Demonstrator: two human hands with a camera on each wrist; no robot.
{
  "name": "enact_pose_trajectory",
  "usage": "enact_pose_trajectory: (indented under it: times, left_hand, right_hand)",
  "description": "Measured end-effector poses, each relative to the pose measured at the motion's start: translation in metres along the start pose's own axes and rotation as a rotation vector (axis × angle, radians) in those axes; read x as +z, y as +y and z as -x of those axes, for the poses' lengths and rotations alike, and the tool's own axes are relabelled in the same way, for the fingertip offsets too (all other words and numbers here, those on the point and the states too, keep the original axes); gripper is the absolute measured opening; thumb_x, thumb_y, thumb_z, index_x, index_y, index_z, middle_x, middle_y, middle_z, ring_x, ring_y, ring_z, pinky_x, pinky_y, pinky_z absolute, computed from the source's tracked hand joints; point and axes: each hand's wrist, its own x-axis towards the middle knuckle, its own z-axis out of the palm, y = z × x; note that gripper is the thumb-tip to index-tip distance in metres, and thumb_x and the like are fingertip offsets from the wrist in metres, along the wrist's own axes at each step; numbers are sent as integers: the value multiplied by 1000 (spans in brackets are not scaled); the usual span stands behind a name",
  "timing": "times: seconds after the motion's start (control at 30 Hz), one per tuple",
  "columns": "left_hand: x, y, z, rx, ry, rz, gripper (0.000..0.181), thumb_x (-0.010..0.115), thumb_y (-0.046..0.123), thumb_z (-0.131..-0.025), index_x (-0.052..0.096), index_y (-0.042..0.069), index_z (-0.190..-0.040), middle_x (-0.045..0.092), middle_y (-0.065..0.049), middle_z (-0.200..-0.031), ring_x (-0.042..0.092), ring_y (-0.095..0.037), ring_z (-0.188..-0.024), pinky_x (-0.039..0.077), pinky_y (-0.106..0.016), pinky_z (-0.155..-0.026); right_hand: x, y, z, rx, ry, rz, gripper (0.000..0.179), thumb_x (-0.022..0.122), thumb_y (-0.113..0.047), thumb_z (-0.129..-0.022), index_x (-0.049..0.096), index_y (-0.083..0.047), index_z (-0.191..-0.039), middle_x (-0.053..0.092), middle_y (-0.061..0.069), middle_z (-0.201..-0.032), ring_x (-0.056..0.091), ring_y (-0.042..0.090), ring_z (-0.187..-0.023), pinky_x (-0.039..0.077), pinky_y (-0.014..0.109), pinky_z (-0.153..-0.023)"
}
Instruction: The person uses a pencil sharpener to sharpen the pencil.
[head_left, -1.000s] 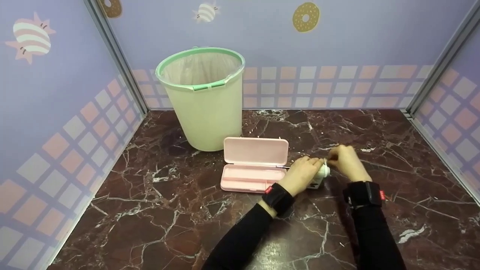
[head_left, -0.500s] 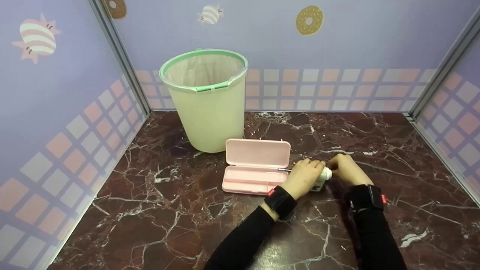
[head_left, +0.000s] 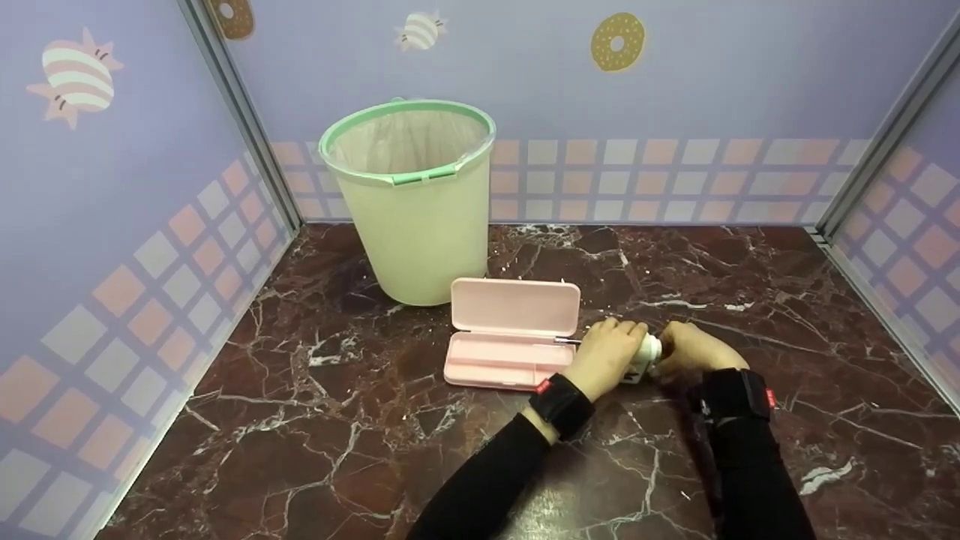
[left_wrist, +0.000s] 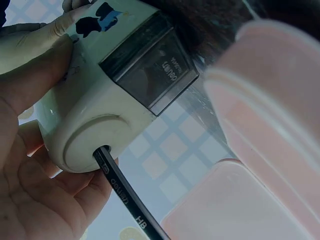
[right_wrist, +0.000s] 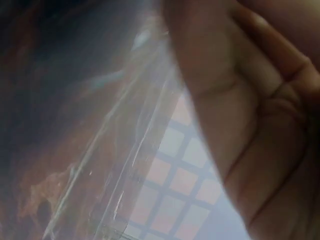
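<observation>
A white pencil sharpener (head_left: 643, 361) with a dark clear shavings drawer lies between my hands. My left hand (head_left: 604, 354) wraps over its body and holds it. A dark pencil (left_wrist: 129, 196) marked HB sticks into the hole at the sharpener's left end. At the opposite end, the curled fingers of my right hand (head_left: 696, 351) hold the small crank handle, which the hand mostly hides. Beside the left hand lies an opened pink pencil case (head_left: 516, 307), its lid tipped back; the pencil's free end reaches over its tray.
Behind the case stands a tall pale bin (head_left: 427, 225) with a green rim and a plastic liner. Small white crumbs dot the dark marbled tabletop (head_left: 337, 435). Patterned panels (head_left: 712, 97) close off the back and sides.
My right hand has circled at the sharpener's end, coming down and in from a raised position. The left hand and sharpener have stayed in place; the head view shifted slightly.
</observation>
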Motion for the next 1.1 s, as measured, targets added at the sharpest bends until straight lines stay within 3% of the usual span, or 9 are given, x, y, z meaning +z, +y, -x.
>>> enact_pose_trajectory:
  times: [0.2,0.3,0.57,0.87,1.1]
  left_hand:
    - [1,2,1,-33,3,-27,54,76,32,-81,60,18,-130,69,5,-118,63,-14,-101,52,-25,-87]
    - [2,4,2,-60,5,-54,46,70,28,-86,61,18,-130,69,6,-117,63,-13,-99,51,-23,-85]
    - [2,14,2,-110,12,-113,40,65,21,-88,63,18,-127,69,7,-113,63,-12,-98,51,-22,-84]
    - [0,20,-1,-134,-1,-97,33,63,22,-90,64,18,-123,69,7,-109,63,-11,-97,51,-21,-85]
    - [-2,18,-3,-136,-2,-98,32,62,21,-90,65,17,-122,69,7,-107,63,-11,-96,51,-21,-84]
  right_hand:
    - [-9,-8,11,-15,-172,-163,11,78,1,-75,70,8,-77,71,9,-69,65,8,-56,56,21,-55]
    - [-14,-11,15,-23,-202,-183,10,77,0,-76,70,7,-77,72,11,-70,66,8,-57,55,19,-55]
    - [-20,-19,22,-58,-199,-107,8,74,-2,-75,67,2,-75,68,-1,-64,59,3,-52,48,17,-49]
    - [-26,-19,31,-93,-197,-104,11,73,-7,-82,66,1,-79,72,8,-72,62,6,-57,50,19,-52]
    - [-35,-25,36,-123,-96,-34,11,72,-14,-86,69,-5,-80,72,8,-75,58,4,-58,48,20,-55]
